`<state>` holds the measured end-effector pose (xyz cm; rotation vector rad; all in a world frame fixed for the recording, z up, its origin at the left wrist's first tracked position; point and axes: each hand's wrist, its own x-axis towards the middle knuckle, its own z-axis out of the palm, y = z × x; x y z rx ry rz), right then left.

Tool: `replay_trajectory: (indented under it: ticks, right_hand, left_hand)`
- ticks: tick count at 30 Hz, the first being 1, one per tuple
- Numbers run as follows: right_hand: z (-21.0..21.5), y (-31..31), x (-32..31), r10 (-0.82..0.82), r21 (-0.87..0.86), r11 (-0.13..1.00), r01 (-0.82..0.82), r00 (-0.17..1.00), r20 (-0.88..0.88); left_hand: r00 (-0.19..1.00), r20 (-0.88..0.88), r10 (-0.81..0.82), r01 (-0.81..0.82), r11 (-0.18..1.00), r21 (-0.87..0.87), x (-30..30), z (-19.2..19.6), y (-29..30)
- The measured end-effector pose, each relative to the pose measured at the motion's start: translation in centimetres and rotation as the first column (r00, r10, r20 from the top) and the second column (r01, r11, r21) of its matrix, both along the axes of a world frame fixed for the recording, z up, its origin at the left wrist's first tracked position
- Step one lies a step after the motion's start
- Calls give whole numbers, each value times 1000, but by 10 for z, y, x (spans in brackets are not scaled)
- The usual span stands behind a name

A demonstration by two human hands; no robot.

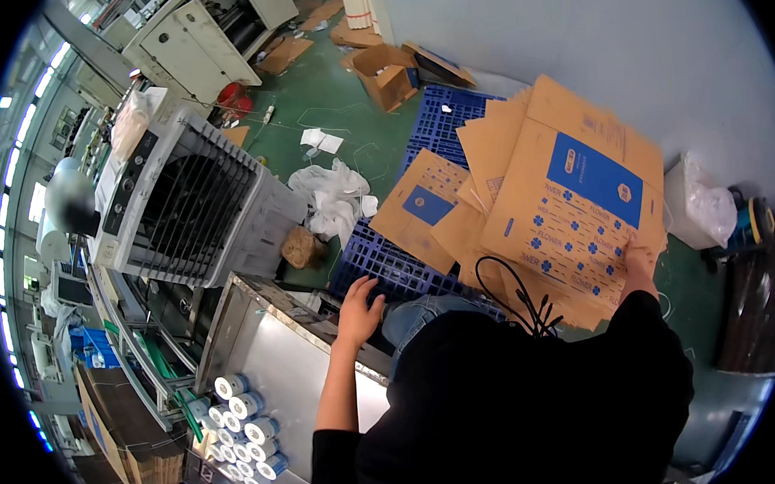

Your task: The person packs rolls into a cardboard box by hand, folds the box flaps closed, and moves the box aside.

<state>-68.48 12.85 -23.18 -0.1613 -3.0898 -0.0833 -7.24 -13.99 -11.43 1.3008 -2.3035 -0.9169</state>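
A pile of flattened cardboard cartons (540, 225), brown with blue print, lies fanned out at the right. My right hand (639, 262) grips the near right edge of the top carton; part of its fingers is hidden. One carton with a blue panel (404, 219) lies askew at the pile's left side. My left hand (359, 312) is open with its fingers apart, above the edge of a metal table (275, 357), and it holds nothing. Several white rolls (250, 429) stand grouped on that table, left of my left forearm.
Beneath the cartons is a blue plastic pallet (380, 260). A large grey air cooler (192, 195) stands at the left, with a crumpled plastic bag (328, 197) beside it. Beyond the pallet sits an open cardboard box (383, 76). Black cables (531, 309) hang by my body.
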Motion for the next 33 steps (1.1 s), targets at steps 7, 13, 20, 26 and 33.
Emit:
replay_trajectory:
  ticks: [7, 13, 20, 26, 33]
  right_hand:
    - [9, 15, 2, 13, -107, 994, 0, 993, 117]
    - [51, -4, -7, 135, -193, 977, -96, 971, 200]
    - [72, -3, 10, 118, -252, 967, -25, 925, 360]
    - [64, -52, 61, 297, -251, 933, -256, 945, 140]
    - [58, -116, 104, 610, -374, 740, -559, 792, 23]
  left_hand:
    - [983, 82, -162, 132, 947, 293, -39, 15, -23]
    - [977, 182, -109, 22, 905, 426, -9, -15, -11]
    - [981, 71, -180, 144, 923, 358, -59, -48, -16]
    - [997, -81, 15, 4, 974, 228, -128, -70, -35]
    - [957, 72, 283, -283, 837, 469, -125, -73, -71]
